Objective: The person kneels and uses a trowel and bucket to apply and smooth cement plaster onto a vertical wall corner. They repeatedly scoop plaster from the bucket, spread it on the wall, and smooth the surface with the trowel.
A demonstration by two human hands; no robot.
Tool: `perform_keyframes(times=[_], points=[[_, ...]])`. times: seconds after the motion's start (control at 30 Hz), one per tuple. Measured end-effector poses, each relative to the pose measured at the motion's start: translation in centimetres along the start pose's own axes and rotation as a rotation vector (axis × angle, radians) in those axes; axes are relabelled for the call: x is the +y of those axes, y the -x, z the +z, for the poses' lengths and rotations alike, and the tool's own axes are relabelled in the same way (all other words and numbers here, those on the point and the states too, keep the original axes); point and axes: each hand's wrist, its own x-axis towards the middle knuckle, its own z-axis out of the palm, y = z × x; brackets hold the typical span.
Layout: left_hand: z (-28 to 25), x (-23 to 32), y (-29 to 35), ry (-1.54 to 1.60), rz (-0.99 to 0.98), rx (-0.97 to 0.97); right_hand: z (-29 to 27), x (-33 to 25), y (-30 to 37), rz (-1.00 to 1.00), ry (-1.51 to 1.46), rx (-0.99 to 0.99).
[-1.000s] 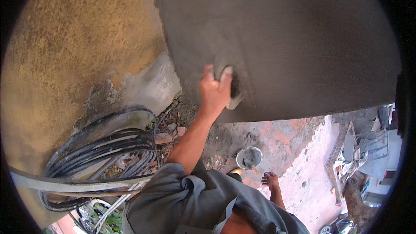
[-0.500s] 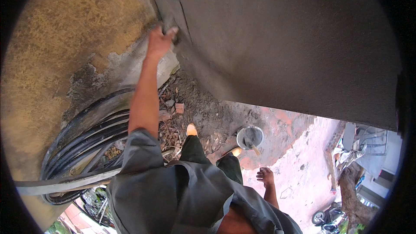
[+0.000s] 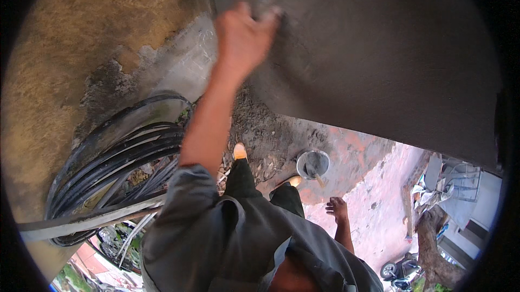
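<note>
My left hand (image 3: 245, 35) is raised against the grey, freshly plastered wall (image 3: 379, 48), close to the corner with the yellow wall (image 3: 108, 10). Its fingers and thumb are closed around a grey thing pressed to the plaster; motion blur and matching colour hide its kind. My right hand (image 3: 337, 209) hangs low at my side, fingers loosely bent and apart, with nothing in it. Nearest to that hand stands a bucket (image 3: 326, 161) holding grey wet mix, and a wooden handle (image 3: 320, 182) sticks out over its rim.
Coiled black pipes (image 3: 119, 167) lean along the yellow wall at my left, beside a pale long strip (image 3: 92, 222). Dirt and rubble (image 3: 260, 129) lie at the wall's foot. A tree trunk (image 3: 433, 243) and a parked motorbike (image 3: 398, 270) are at the far right.
My left hand has swept right and upward over the plaster, away from the corner edge. The groove seen in the plaster there no longer shows. My right hand still hangs down.
</note>
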Motion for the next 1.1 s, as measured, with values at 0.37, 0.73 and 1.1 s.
perform_keyframes(times=[0.37, 0.73, 1.1], points=[[3.9, -20.7, 0.8, -0.265, -0.336, -0.475, 0.2, 2.6, 1.2, 0.073, 0.005, 0.010], [9.4, -6.9, 14.7, -0.020, -0.202, -0.494, 0.3, 3.1, 0.9, 0.142, 0.041, -0.018], [3.8, -21.3, -0.2, -0.390, -0.297, -0.421, 1.5, 0.5, -1.2, 0.033, 0.202, -0.036]])
